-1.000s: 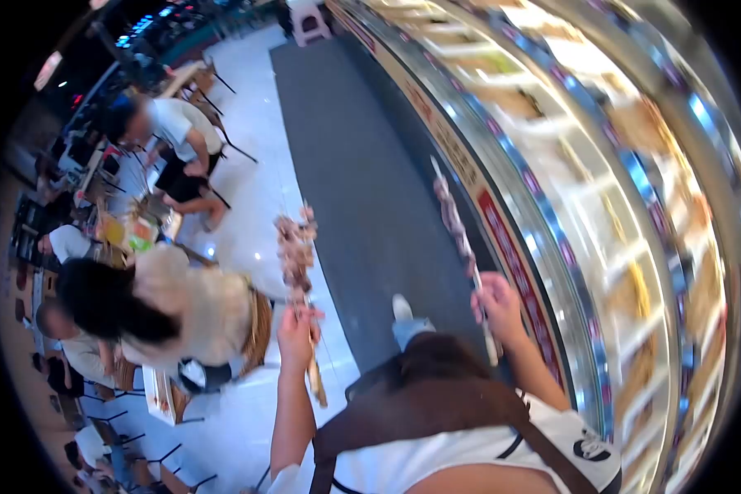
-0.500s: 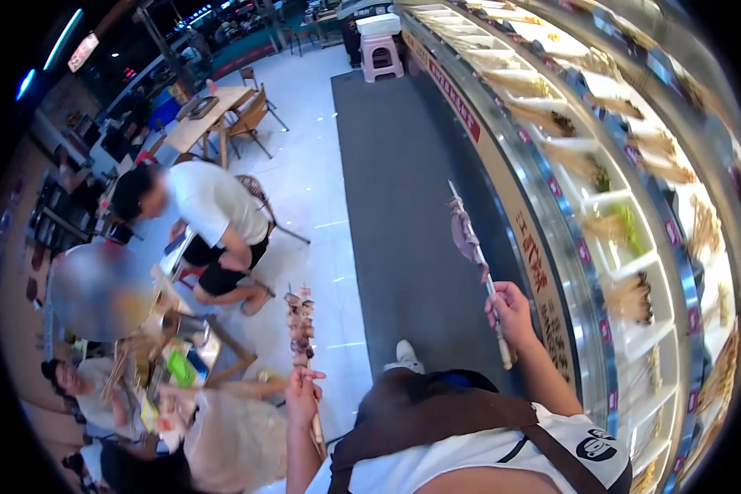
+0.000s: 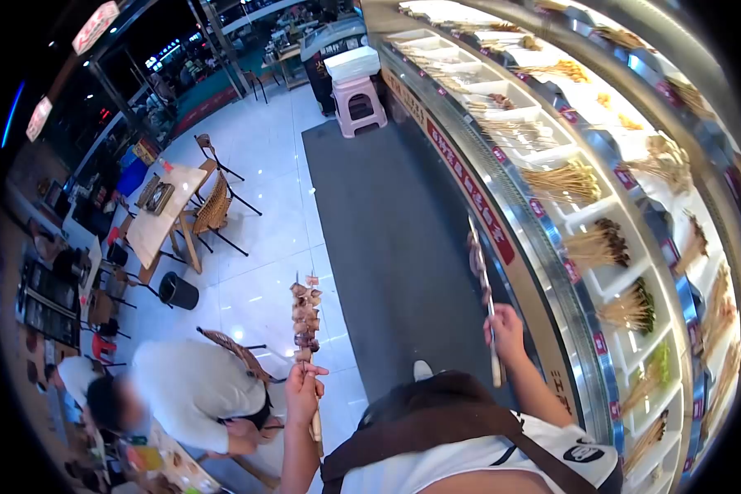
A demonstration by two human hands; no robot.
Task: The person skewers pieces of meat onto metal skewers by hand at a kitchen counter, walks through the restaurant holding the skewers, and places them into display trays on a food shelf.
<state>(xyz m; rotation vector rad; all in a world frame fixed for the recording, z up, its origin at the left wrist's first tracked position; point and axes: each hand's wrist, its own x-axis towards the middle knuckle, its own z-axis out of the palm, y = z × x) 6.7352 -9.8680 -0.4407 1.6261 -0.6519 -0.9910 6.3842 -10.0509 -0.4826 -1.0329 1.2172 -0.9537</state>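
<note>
Meat skewers (image 3: 306, 319) rise upright from my left hand (image 3: 303, 390), whose fingers are closed round their sticks; at least two tips show above the pale chunks. On the right, my right hand (image 3: 506, 333) grips another skewer (image 3: 479, 267) by its stick, tip pointing up and away. Its dark purplish piece is seen nearly edge-on. Both hands are held out in front of a brown apron (image 3: 420, 416), above the dark floor mat (image 3: 387, 247). My right hand is nearest the display case.
A lit display case (image 3: 543, 222) with trays of skewers (image 3: 601, 247) curves along the right. A pink stool (image 3: 359, 107) stands ahead by its far end. At left are a wooden table (image 3: 166, 216), chairs (image 3: 214, 202), a black bin (image 3: 179, 291) and a person in white (image 3: 193, 387) leaning over a table.
I have moved forward along the mat: the stool and wooden table are nearer, and the person in white has slid lower in view. Both hands still hold their skewers; the right one has turned slightly.
</note>
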